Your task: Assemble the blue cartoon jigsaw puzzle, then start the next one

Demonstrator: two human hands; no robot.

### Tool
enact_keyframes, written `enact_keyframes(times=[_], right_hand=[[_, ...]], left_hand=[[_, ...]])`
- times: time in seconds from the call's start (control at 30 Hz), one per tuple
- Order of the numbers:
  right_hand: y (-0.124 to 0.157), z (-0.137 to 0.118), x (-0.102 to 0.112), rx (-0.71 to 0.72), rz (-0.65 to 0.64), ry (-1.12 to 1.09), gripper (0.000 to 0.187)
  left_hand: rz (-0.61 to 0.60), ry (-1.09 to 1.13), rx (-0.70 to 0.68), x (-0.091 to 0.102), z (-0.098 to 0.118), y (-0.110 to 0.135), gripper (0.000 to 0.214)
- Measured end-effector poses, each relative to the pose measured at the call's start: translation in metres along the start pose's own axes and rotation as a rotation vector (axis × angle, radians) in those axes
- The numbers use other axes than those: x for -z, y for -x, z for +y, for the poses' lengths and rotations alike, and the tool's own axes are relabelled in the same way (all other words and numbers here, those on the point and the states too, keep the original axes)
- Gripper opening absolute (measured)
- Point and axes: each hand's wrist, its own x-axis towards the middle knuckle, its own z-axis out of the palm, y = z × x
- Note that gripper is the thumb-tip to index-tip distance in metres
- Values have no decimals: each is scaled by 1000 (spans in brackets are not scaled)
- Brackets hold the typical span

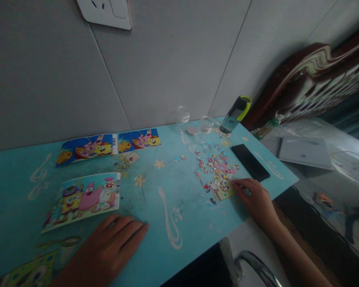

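Observation:
My left hand (107, 243) lies flat on the table with its fingers stretched out, holding nothing, just below a cartoon picture card (89, 197). At the right, my right hand (254, 199) pinches with thumb and forefinger at the edge of a pile of small jigsaw pieces (217, 167). A puzzle piece seems to be between those fingertips, though it is mostly covered. Beside them, a yellow patch of puzzle (225, 189) looks joined together. A few loose pieces (179, 158) lie apart, left of the pile.
Behind the pile stand two clear plastic cups (206, 125) and a dark bottle (235, 115). A black phone (250, 161) lies right of it. A blue picture strip (107, 147) lies along the wall. A yellow cartoon sheet (26, 273) is at lower left. A chrome tube (257, 267) rises near the front edge.

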Motion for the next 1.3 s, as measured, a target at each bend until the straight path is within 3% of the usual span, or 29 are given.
enact_keyframes(times=[0.33,0.7,1.1,1.3], right_hand=[[-22,-4,-6,-32,-42,60,32],[-28,0,-13,-70,-95,62,33],[-31,-4,-20,33,-96,49,33],[-60,-5,-32,120,-46,110,57]], left_hand=[[-10,-12,-7,1,1,-1,38],[-28,2,8,-2,0,2,36],[-26,3,26,-5,2,4,35],[-24,23,28,-7,2,3,34]])
